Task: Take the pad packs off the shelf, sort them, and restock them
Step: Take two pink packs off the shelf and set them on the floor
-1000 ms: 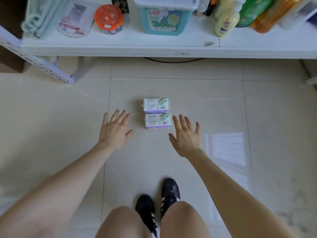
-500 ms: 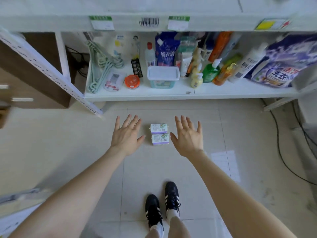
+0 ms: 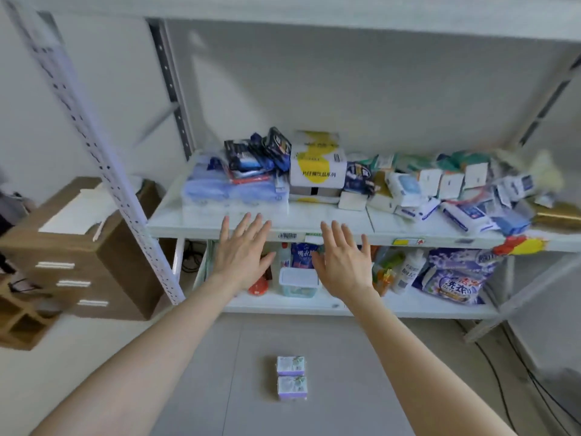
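Left hand and right hand, both spread and empty, should reach past their fingertips into the jumbled pad packs, taking one kind at a time; two purple packs lie below the forearms.

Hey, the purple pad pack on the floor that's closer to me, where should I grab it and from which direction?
Probably from above, pinching the nearer purple pack by its two short ends, left and right. It lies flat on the floor, and its far long side sits close against the other purple pack, leaving little finger room there; both short ends stand free.
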